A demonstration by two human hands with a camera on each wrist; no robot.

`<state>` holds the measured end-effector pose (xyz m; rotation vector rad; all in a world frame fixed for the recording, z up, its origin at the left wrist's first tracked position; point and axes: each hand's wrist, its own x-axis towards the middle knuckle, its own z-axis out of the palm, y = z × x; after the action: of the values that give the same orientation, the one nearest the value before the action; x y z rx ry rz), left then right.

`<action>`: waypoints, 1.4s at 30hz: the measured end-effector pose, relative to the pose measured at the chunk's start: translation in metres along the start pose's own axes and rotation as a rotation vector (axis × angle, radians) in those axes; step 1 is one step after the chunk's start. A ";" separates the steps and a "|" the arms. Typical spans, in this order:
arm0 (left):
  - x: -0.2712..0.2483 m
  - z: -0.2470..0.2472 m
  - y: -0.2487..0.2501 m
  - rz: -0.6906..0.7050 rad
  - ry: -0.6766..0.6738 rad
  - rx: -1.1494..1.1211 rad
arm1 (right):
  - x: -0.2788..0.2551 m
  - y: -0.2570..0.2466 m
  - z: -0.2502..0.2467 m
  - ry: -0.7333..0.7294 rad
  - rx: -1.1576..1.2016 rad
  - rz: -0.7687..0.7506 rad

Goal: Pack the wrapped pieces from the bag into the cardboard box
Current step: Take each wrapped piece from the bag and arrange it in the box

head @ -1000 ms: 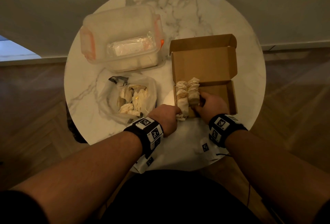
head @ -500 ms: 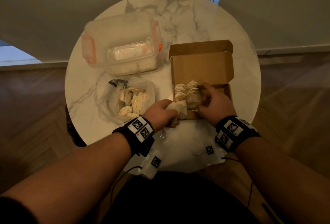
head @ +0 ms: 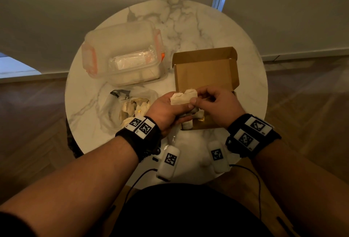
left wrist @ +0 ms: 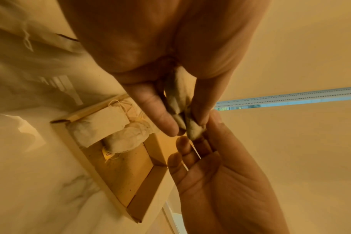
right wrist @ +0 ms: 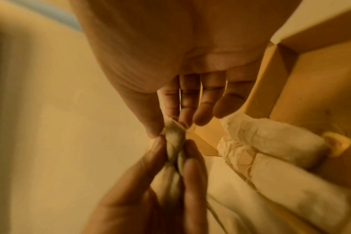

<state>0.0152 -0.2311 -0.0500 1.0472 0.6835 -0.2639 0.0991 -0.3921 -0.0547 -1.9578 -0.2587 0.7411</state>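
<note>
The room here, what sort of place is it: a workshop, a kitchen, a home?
Probably a home. A small round marble table stands on herringbone wood floor by a plain wall, holding a plastic tub and a cardboard box.

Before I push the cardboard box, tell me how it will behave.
The box probably slides easily: the marble table looks smooth, and only a few wrapped pieces lie inside, so it seems light. Its upright lid would likely flex if pushed there; push the base.
</note>
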 end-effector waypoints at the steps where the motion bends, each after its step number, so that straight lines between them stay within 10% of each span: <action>1: -0.001 0.000 0.000 0.003 -0.007 0.009 | 0.000 0.000 -0.001 -0.012 0.050 0.029; 13: 0.002 -0.028 -0.020 -0.087 0.215 0.302 | -0.001 0.012 -0.028 0.190 0.252 -0.045; 27: 0.004 -0.056 -0.034 -0.171 0.069 1.101 | 0.004 0.039 -0.076 0.528 0.311 0.067; 37: 0.010 -0.030 -0.041 0.013 -0.093 1.394 | 0.007 0.074 -0.011 -0.035 -0.262 0.102; 42: 0.018 -0.030 -0.047 -0.031 -0.127 1.518 | 0.017 0.085 0.007 -0.070 -0.260 0.119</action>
<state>-0.0071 -0.2261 -0.1042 2.4200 0.2883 -0.9414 0.0974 -0.4201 -0.1369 -2.2106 -0.2948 0.8911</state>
